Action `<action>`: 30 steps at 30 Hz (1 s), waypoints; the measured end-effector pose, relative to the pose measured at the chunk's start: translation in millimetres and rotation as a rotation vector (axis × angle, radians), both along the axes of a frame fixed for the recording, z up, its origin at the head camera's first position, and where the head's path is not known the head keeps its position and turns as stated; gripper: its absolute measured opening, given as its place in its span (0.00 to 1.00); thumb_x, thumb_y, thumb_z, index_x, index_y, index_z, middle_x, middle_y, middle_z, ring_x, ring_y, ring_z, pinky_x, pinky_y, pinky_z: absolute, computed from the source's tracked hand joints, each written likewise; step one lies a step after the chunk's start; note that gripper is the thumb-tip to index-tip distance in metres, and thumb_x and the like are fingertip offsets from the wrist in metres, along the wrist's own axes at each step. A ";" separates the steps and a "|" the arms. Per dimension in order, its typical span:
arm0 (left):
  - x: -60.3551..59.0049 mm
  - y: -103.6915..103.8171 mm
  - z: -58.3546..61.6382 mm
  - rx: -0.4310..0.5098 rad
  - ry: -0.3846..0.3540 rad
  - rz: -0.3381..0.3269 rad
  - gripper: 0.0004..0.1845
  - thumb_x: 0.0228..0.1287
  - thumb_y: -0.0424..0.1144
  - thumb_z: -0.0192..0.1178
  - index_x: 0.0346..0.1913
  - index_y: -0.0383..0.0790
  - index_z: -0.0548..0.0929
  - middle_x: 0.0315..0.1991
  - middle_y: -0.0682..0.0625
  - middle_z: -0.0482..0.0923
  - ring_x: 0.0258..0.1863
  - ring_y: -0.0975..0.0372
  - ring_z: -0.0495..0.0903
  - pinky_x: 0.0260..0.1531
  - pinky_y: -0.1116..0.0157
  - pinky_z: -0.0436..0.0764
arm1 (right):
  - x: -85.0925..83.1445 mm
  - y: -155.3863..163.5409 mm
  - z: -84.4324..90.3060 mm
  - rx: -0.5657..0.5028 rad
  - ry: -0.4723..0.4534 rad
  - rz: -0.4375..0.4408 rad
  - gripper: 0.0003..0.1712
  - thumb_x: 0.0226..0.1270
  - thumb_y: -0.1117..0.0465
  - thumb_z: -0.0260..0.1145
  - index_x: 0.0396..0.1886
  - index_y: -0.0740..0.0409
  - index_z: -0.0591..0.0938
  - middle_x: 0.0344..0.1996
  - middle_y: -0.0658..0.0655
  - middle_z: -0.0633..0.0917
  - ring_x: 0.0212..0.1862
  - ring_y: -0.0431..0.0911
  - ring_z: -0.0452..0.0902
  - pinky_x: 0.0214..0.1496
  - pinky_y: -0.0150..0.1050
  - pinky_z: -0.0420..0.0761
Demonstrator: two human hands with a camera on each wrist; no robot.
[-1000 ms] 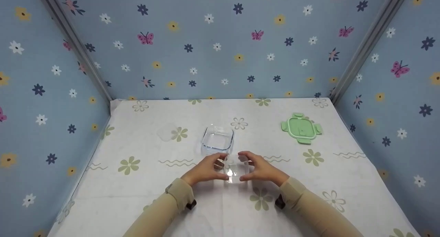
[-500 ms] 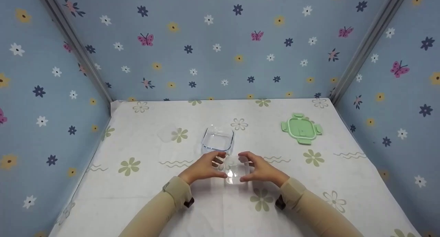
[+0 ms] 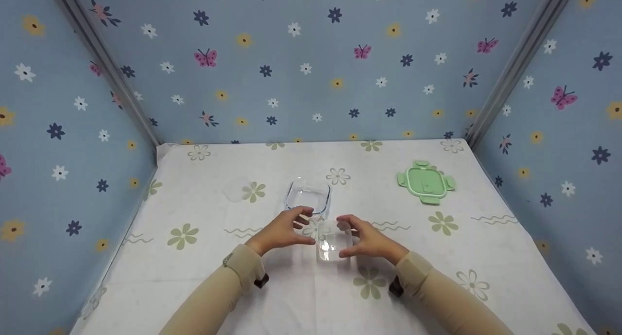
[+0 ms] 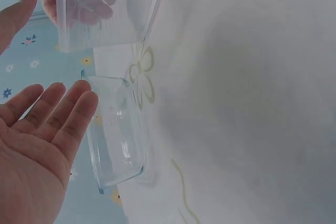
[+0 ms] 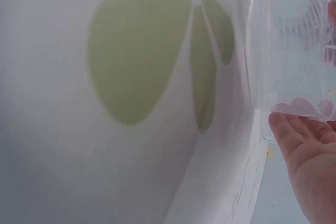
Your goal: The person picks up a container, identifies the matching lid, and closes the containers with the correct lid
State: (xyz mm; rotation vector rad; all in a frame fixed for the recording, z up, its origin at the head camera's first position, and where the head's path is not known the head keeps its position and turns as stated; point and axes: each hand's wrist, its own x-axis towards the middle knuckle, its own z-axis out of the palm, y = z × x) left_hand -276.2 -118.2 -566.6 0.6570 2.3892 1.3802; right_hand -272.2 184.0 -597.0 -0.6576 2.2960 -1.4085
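On the flowered surface (image 3: 194,257) a thick glass dish (image 3: 307,197) looks heavy, breakable. Nearer, a thin clear plastic tub (image 3: 334,240) seems light, slippery: right hand (image 3: 371,240) fingers curl round its side wall; left hand (image 3: 282,230) lies open, touching nothing.

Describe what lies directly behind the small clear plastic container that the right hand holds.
Just behind the small clear plastic container stands an empty glass dish on the tablecloth. The left hand covers its near rim.
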 end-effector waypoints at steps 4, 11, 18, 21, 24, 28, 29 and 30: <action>-0.7 -4.2 4.7 -0.020 0.004 0.019 0.45 0.60 0.42 0.83 0.77 0.38 0.73 0.73 0.35 0.76 0.69 0.42 0.81 0.71 0.45 0.80 | 0.4 -0.1 0.9 0.017 -0.009 -0.007 0.56 0.55 0.62 0.87 0.80 0.65 0.67 0.75 0.68 0.75 0.80 0.66 0.68 0.82 0.63 0.68; -3.1 -12.0 9.2 -0.001 0.039 0.025 0.45 0.59 0.44 0.84 0.76 0.35 0.74 0.72 0.37 0.77 0.68 0.42 0.82 0.70 0.45 0.82 | 1.9 0.0 2.3 -0.005 -0.011 0.000 0.56 0.56 0.65 0.87 0.80 0.67 0.67 0.75 0.70 0.75 0.80 0.68 0.68 0.82 0.64 0.69; -5.1 -17.9 13.2 -0.027 0.049 0.057 0.45 0.59 0.44 0.84 0.76 0.37 0.74 0.73 0.41 0.78 0.67 0.47 0.83 0.70 0.48 0.82 | 1.0 0.3 0.4 -0.001 0.001 0.001 0.55 0.55 0.64 0.87 0.79 0.67 0.67 0.74 0.70 0.76 0.79 0.68 0.68 0.82 0.63 0.69; -5.2 -19.7 15.2 -0.038 0.039 0.071 0.45 0.59 0.45 0.84 0.76 0.38 0.74 0.73 0.41 0.77 0.67 0.48 0.82 0.71 0.48 0.82 | 1.2 0.2 0.6 0.003 0.006 0.001 0.56 0.55 0.63 0.88 0.80 0.67 0.67 0.74 0.69 0.76 0.79 0.67 0.68 0.82 0.63 0.70; -5.7 -21.5 16.6 -0.048 0.030 0.091 0.45 0.58 0.47 0.84 0.76 0.40 0.75 0.73 0.43 0.78 0.68 0.49 0.82 0.71 0.48 0.82 | 1.5 0.4 1.1 0.002 0.009 0.005 0.56 0.55 0.63 0.87 0.79 0.67 0.67 0.74 0.69 0.76 0.79 0.67 0.68 0.82 0.63 0.69; -6.7 -25.0 18.7 -0.065 0.023 0.112 0.45 0.58 0.48 0.84 0.76 0.42 0.75 0.73 0.45 0.78 0.68 0.50 0.81 0.71 0.49 0.82 | 1.5 0.6 1.5 0.002 0.016 0.010 0.55 0.56 0.63 0.87 0.79 0.67 0.67 0.74 0.69 0.76 0.80 0.67 0.68 0.82 0.63 0.69; -6.9 -25.8 19.4 -0.067 0.026 0.112 0.45 0.58 0.48 0.84 0.76 0.42 0.75 0.73 0.44 0.78 0.68 0.50 0.81 0.71 0.48 0.82 | 1.5 0.7 1.5 0.002 0.015 0.011 0.55 0.56 0.63 0.87 0.79 0.67 0.67 0.74 0.69 0.76 0.80 0.67 0.68 0.82 0.63 0.69; -7.1 -26.6 20.1 -0.064 0.031 0.110 0.45 0.59 0.48 0.84 0.76 0.41 0.75 0.73 0.44 0.78 0.68 0.49 0.81 0.71 0.48 0.81 | 1.5 0.8 1.4 0.003 0.015 0.011 0.55 0.56 0.63 0.87 0.79 0.67 0.67 0.74 0.69 0.76 0.80 0.67 0.68 0.82 0.63 0.69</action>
